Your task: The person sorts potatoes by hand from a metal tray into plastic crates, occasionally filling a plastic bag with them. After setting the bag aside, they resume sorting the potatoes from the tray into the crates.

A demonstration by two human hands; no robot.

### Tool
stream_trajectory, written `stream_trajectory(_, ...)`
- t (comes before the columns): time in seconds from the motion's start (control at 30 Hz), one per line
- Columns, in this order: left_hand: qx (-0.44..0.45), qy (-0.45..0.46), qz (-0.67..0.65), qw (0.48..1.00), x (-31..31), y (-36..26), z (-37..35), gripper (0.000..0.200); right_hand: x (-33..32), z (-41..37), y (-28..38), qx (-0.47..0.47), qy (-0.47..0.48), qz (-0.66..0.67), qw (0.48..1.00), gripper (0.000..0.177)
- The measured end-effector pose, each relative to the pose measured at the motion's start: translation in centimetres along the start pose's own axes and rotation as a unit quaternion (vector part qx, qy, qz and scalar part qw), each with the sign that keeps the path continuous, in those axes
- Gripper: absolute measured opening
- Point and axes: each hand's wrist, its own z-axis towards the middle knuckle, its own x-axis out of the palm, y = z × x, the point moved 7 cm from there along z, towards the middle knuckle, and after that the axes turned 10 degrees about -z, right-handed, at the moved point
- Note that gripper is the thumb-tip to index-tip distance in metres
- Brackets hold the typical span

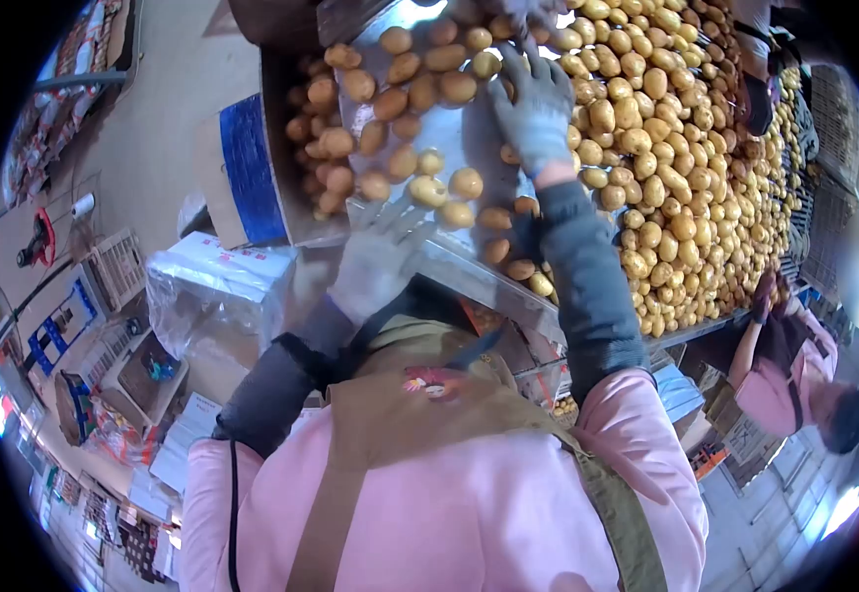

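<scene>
As the metal table (484, 143) carries potatoes (671, 178), both gloves spread

Massed at right, the potatoes scatter toward the blue-striped box (252, 173). Right hand (537, 109), fingers spread, is among them; left hand (380, 261), fingers parted, is by the near edge. Whether either presses any, I cannot tell.

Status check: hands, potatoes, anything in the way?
Left hand open at tray's near edge. Right hand open, fingers spread, beside the main potato heap. Loose potatoes between. Possible obstruction: co-worker's hand just beyond right.
</scene>
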Motion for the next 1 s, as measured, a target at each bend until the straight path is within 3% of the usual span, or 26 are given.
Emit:
stream_trajectory(0.03, -0.011, -0.005, -0.021, 1.0, 0.1, 0.7, 0.0, 0.044, 0.5, 1.1, 0.8, -0.009, -0.019, -0.047, 0.999, 0.047)
stream_trajectory(0.07, -0.019, -0.009, -0.04, 0.999, -0.1, 1.5, 0.2, 0.043, 2.2, 0.9, 2.2, -0.007, 0.056, -0.084, 0.995, 0.053)
stream_trajectory(0.1, -0.024, -0.014, -0.058, 0.998, -0.5, 2.2, 0.4, 0.042, 2.4, 0.0, 4.3, -0.029, 0.013, -0.08, 0.996, 0.052)
stream_trajectory(0.13, -0.021, -0.094, -0.063, 0.993, -2.7, 2.6, 0.7, 0.041, 1.6, -1.3, 6.1, -0.06, 0.047, -0.041, 0.996, 0.051)
stream_trajectory(0.2, -0.196, -0.174, -0.099, 0.96, -5.5, 7.9, 1.1, 0.04, -1.2, -5.7, 9.1, -0.106, 0.096, 0.016, 0.99, 0.05)
stream_trajectory(0.23, -0.358, -0.23, -0.147, 0.893, -8.8, 8.6, 2.8, 0.045, -2.3, -8.0, 10.0, -0.12, 0.109, 0.032, 0.986, 0.05)
stream_trajectory(0.27, -0.268, -0.336, -0.129, 0.894, -9.6, 13.3, 3.8, 0.053, -3.7, -10.1, 10.1, -0.093, 0.119, 0.063, 0.986, 0.049)
stream_trajectory(0.3, -0.334, -0.286, -0.281, 0.853, -9.6, 15.3, 5.4, 0.059, -4.8, -11.9, 9.9, -0.065, 0.129, 0.094, 0.985, 0.048)
stream_trajectory(0.33, -0.256, -0.343, -0.315, 0.847, -8.8, 17.8, 7.5, 0.064, -5.0, -13.8, 9.3, -0.043, 0.124, 0.109, 0.985, 0.048)
stream_trajectory(0.4, -0.337, -0.27, -0.19, 0.882, -7.1, 22.4, 10.3, 0.065, -4.8, -17.1, 7.4, 0.001, 0.114, 0.142, 0.983, 0.047)
stream_trajectory(0.43, -0.373, -0.227, -0.125, 0.891, -6.8, 23.1, 10.8, 0.065, -5.4, -17.6, 6.4, 0.033, 0.111, 0.167, 0.979, 0.046)
stream_trajectory(0.5, -0.364, -0.249, -0.111, 0.89, -7.1, 22.7, 10.1, 0.063, -6.7, -18.6, 4.6, 0.099, 0.104, 0.217, 0.966, 0.043)
stream_trajectory(0.53, -0.356, -0.259, -0.104, 0.892, -7.8, 21.4, 10.1, 0.062, -9.4, -17.7, 5.0, 0.057, 0.031, 0.148, 0.987, 0.04)
stream_trajectory(0.63, -0.385, -0.317, -0.083, 0.863, -8.7, 17.2, 7.2, 0.051, -9.5, -19.1, 2.7, 0.143, 0.038, 0.25, 0.957, 0.039)
stream_trajectory(0.7, -0.281, -0.295, -0.195, 0.892, -7.6, 10.3, 7.3, 0.044, -8.4, -20.4, 2.0, 0.253, 0.068, 0.376, 0.889, 0.039)
stream_trajectory(0.73, -0.201, -0.214, -0.178, 0.939, -5.9, 6.2, 7.8, 0.039, -7.5, -20.8, 2.0, 0.312, 0.086, 0.448, 0.834, 0.039)
stream_trajectory(0.8, -0.033, -0.048, -0.138, 0.989, -0.8, -2.1, 7.7, 0.03, -7.9, -21.4, 2.0, 0.328, 0.105, 0.493, 0.799, 0.04)
stream_trajectory(0.83, 0.048, 0.036, -0.117, 0.991, 1.6, -5.8, 6.7, 0.026, -9.5, -22.0, 1.5, 0.289, 0.113, 0.471, 0.826, 0.04)
stream_trajectory(0.9, 0.141, 0.11, -0.201, 0.963, 3.6, -10.1, 4.9, 0.039, -12.3, -24.4, -0.5, 0.205, 0.154, 0.405, 0.877, 0.042)
stream_trajectory(0.97, 0.088, 0.204, -0.063, 0.973, 5.4, -8.2, 4.5, 0.039, -13.6, -29.9, -4.0, 0.114, 0.243, 0.29, 0.919, 0.046)
stream_trajectory(1.0, 0.06, 0.247, 0.005, 0.967, 6.1, -6.5, 4.0, 0.039, -14.1, -33.3, -5.6, 0.081, 0.296, 0.307, 0.901, 0.042)
